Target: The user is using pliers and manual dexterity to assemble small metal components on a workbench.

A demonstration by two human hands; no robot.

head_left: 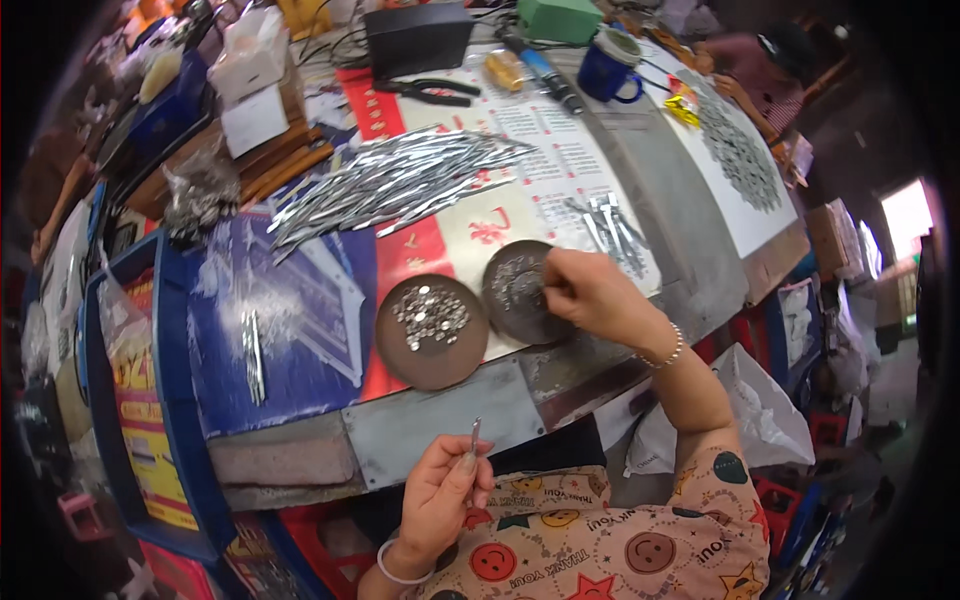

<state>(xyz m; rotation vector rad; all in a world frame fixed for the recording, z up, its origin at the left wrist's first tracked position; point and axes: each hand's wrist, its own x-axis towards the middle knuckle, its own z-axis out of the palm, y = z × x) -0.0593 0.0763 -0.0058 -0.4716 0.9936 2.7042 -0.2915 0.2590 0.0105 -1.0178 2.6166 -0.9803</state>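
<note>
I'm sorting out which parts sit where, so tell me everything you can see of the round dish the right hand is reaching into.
The right dish is a shallow round tray, dark brown and dull, like worn metal. It lies flat near the table's front edge, beside a matching left dish; I cannot tell whether they touch. A cluster of small shiny metal bits lies in it. The right hand covers its right side, fingertips down among the bits.

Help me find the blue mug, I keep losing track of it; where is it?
In the head view the blue mug stands at the far end of the table, right of centre, beside the green box and the dark pen-like tool.
</note>
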